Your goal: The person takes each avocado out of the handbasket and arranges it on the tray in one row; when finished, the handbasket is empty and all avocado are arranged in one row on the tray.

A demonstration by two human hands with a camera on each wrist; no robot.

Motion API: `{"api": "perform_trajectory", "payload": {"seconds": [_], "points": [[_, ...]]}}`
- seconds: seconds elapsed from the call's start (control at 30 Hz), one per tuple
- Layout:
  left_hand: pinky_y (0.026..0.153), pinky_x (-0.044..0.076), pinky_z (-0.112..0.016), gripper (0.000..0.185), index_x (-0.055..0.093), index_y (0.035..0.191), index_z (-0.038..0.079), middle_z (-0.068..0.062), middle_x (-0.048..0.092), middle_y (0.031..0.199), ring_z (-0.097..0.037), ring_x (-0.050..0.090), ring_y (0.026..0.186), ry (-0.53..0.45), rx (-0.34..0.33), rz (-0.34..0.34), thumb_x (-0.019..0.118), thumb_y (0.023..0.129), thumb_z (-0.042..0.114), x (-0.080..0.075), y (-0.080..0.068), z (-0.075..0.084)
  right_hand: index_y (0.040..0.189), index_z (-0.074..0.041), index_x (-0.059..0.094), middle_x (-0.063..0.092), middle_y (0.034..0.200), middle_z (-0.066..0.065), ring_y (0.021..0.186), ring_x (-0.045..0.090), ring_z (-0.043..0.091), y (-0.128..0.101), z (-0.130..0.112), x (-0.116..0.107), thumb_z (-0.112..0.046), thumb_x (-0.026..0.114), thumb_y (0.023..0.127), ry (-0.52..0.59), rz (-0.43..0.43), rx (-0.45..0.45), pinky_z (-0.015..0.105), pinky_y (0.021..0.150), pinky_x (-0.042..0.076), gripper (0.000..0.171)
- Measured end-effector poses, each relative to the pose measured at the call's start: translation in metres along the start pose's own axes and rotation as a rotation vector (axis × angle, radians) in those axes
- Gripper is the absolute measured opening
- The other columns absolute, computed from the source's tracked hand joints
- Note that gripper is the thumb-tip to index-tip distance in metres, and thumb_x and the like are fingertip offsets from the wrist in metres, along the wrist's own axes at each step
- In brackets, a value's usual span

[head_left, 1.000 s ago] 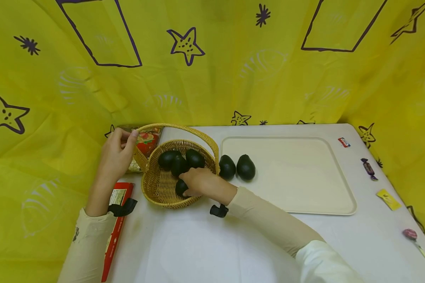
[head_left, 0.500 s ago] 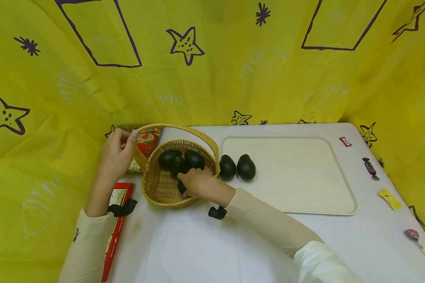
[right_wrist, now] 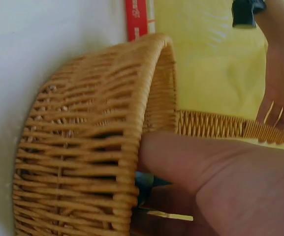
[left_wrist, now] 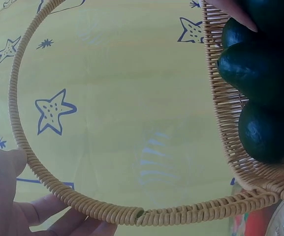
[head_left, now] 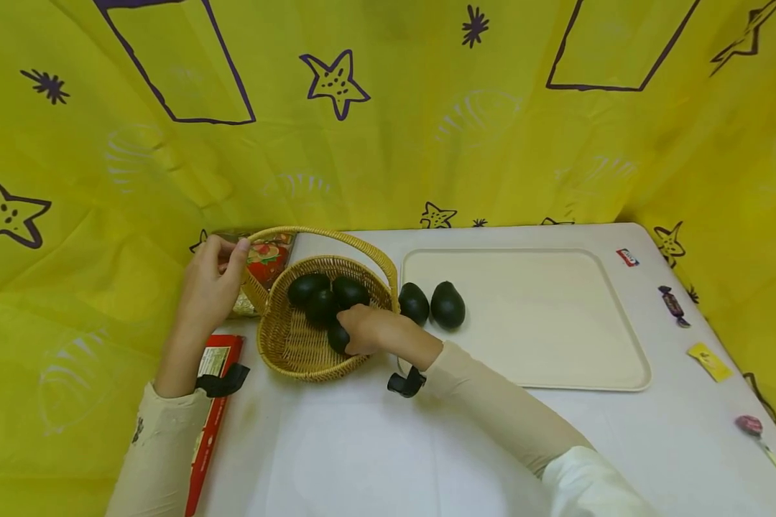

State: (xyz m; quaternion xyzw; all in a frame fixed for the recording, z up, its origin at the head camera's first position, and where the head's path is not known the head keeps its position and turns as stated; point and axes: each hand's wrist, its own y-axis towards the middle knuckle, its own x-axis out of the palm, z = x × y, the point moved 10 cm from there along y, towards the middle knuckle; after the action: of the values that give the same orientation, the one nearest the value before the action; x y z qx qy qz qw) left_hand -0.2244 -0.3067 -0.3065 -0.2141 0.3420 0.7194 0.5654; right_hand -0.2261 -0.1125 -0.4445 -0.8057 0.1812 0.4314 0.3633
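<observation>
My left hand [head_left: 210,287] holds the upright handle of the wicker basket [head_left: 297,348] at its left side. In the left wrist view, thumb and fingers lie around the cane-wrapped handle [left_wrist: 107,212]. My right hand [head_left: 383,332] reaches over the basket's right rim and grips an avocado [head_left: 338,339] low inside. The right wrist view shows the thumb [right_wrist: 173,157] past the rim, with dark green skin between it and the fingers. Beyond it, more dark avocados [head_left: 322,309] lie together in the basket. Two avocados [head_left: 448,305] rest at the left side of the cream tray [head_left: 537,323].
A red flat box [head_left: 210,431] lies under my left forearm. Behind the basket's left side stands a shiny red food packet [head_left: 268,262]. Along the table's right edge are a wrapped candy [head_left: 673,306], a yellow packet [head_left: 710,361] and a lollipop [head_left: 749,425].
My right hand has shifted slightly right inside the basket, and more of the avocado it holds shows. The neighbouring avocados have edged left. My left hand stays on the handle.
</observation>
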Motion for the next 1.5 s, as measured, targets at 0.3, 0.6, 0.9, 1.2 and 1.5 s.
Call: {"api": "perform_trajectory", "payload": {"seconds": [0.3,0.6,0.9,1.2,1.5], "points": [[0.108,0.042,-0.068,0.058,0.054,0.123,-0.004,-0.028,0.054,0.127,-0.051,0.054,0.127,0.015,0.000,-0.015,0.042,0.112,0.052,0.001,0.000,0.000,0.160,-0.005,0.043,0.046,0.164,0.011,0.150,0.045,0.029,0.009,0.010,0.001,-0.023,0.078,0.099,0.043,-0.058,0.000,0.039,0.118,0.044,0.073],[0.107,0.043,-0.068,0.058,0.054,0.123,-0.005,-0.029,0.054,0.128,-0.051,0.055,0.126,0.000,0.009,-0.006,0.042,0.112,0.051,0.000,0.000,0.002,0.160,-0.006,0.045,0.051,0.160,0.010,0.145,0.052,0.028,0.004,0.009,-0.004,-0.023,0.082,0.095,0.139,0.024,-0.026,0.037,0.112,0.050,0.076],[0.108,0.042,-0.068,0.058,0.054,0.123,-0.006,-0.029,0.053,0.128,-0.052,0.055,0.125,0.001,0.008,-0.008,0.042,0.112,0.050,0.001,0.000,0.001,0.157,-0.004,0.047,0.053,0.158,0.013,0.144,0.053,0.029,-0.001,0.012,-0.007,-0.027,0.080,0.097,0.159,0.081,-0.041,0.038,0.112,0.050,0.073],[0.108,0.041,-0.068,0.059,0.053,0.124,-0.006,-0.030,0.053,0.129,-0.052,0.054,0.126,0.005,-0.004,-0.009,0.042,0.112,0.051,-0.001,-0.001,0.001,0.160,-0.001,0.042,0.051,0.158,0.017,0.146,0.050,0.033,-0.018,0.010,-0.025,-0.030,0.078,0.098,0.225,0.178,-0.061,0.042,0.115,0.048,0.077],[0.108,0.041,-0.068,0.060,0.053,0.124,-0.005,-0.029,0.053,0.130,-0.052,0.053,0.127,0.020,-0.013,-0.020,0.041,0.112,0.053,0.000,-0.001,0.001,0.160,-0.001,0.041,0.051,0.160,0.014,0.140,0.056,0.025,-0.054,0.005,-0.042,-0.031,0.079,0.098,0.306,0.316,-0.158,0.039,0.110,0.051,0.079]]}}
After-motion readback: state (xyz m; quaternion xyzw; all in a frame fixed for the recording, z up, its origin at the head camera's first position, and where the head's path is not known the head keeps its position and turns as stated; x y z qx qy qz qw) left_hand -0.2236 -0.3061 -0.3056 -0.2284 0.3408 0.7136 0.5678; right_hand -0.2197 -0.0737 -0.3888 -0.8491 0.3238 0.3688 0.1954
